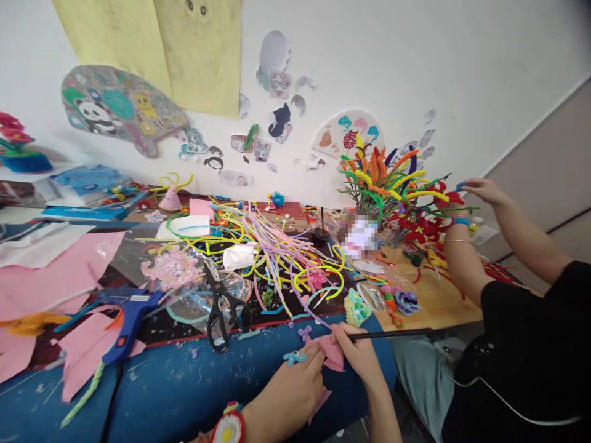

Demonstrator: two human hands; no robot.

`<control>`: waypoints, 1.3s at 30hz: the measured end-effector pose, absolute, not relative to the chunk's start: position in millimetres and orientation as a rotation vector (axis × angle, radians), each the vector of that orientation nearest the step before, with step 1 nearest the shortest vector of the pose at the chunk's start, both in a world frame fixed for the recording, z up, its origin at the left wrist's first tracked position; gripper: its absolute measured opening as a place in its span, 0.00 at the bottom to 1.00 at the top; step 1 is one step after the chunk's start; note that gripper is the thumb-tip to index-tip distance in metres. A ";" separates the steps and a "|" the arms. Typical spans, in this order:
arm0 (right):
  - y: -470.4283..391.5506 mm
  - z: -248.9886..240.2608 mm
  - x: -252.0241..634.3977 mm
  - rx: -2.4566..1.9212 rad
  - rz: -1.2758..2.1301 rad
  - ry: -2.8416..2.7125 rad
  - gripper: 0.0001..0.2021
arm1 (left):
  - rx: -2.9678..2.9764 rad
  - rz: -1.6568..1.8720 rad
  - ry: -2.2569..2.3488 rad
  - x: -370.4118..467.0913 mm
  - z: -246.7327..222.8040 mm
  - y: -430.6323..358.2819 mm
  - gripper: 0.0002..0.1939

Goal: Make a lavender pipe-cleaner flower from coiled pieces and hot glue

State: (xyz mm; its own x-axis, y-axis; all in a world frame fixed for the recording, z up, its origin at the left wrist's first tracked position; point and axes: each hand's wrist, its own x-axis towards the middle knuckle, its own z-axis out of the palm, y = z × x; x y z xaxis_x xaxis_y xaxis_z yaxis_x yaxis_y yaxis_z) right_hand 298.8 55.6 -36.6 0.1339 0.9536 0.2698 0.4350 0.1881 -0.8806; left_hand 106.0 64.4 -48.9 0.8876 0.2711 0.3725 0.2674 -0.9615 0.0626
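A partly hidden pink sheet (333,355) is pressed by the left hand (295,391) near half past five; a slim black stick (392,334) is held in the right hand (359,354), extended toward three o'clock.

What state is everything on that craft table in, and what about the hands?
Left hand: pressed on pink paper
Right hand: gripping dark stick
Glue gun: lying on its side
Scissors: lying down
White tissue: crumpled
Fuzzy stems: loosely piled
Bouquet: upright, spreading
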 end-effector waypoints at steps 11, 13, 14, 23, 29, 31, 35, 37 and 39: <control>70.9 -71.7 298.0 -1.390 0.383 -1.510 0.24 | 3.053 0.715 0.459 107.9 -56.7 64.2 0.18; 70.5 -72.9 299.0 -1.395 0.358 -1.537 0.23 | 3.037 0.691 0.464 107.7 -55.8 64.7 0.19; 69.9 -73.1 299.7 -1.395 0.349 -1.549 0.23 | 3.033 0.678 0.455 107.6 -55.5 64.9 0.19; 68.2 -68.5 298.3 -1.394 0.293 -1.591 0.22 | 3.007 0.659 0.448 109.7 -58.4 64.9 0.20; 68.4 -67.8 298.9 -1.351 0.250 -1.596 0.21 | 3.011 0.605 0.460 108.9 -52.6 64.0 0.20; 68.7 -68.7 300.0 -1.334 0.237 -1.596 0.21 | 3.023 0.585 0.456 108.4 -51.3 63.7 0.20; 69.2 -69.7 300.9 -1.312 0.200 -1.576 0.21 | 3.035 0.573 0.481 107.0 -49.4 62.4 0.20; 69.0 -69.6 300.6 -1.298 0.196 -1.579 0.21 | 3.033 0.575 0.495 106.4 -48.9 62.2 0.20; 68.7 -69.3 300.3 -1.280 0.197 -1.588 0.22 | 3.031 0.572 0.493 106.1 -49.2 62.6 0.20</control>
State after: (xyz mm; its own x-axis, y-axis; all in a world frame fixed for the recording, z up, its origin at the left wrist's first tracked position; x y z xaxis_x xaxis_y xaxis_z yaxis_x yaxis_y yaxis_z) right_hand 300.3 68.7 -69.3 0.1095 0.7921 0.6004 0.6216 0.4168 -0.6633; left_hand 106.1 62.6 -49.2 0.8831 0.3096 0.3525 0.3031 -0.9500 0.0750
